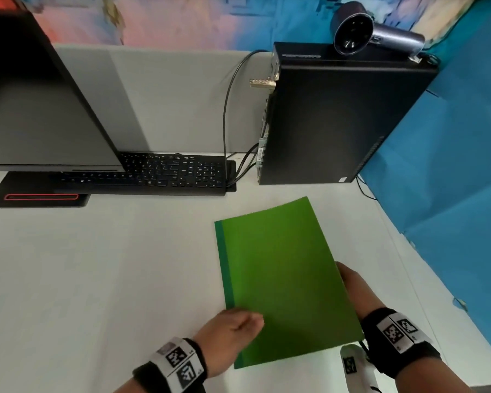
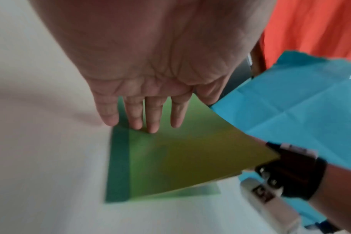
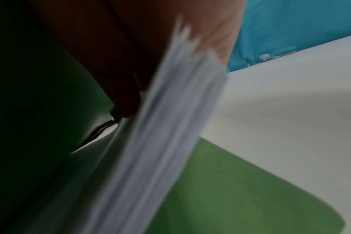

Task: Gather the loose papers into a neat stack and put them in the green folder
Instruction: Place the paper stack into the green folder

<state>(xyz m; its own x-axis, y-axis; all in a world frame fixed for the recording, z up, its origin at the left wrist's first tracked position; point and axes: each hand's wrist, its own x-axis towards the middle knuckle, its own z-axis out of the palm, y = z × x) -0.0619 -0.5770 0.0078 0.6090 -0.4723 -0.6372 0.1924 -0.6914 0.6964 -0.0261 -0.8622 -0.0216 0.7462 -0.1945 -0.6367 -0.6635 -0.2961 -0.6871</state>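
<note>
Head view shows the white worktop (image 1: 97,279) with the green folder (image 1: 281,279) lying near its front edge. The right hand (image 1: 352,287) holds up the cover, with white papers (image 3: 160,126) inside. The left hand (image 1: 227,333) presses flat fingers (image 2: 152,115) on the folder's corner.

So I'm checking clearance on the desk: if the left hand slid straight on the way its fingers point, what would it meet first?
The left hand points across the green folder, which its fingertips already touch. Beyond it the line runs toward the black computer tower, though depth is unclear.
</note>
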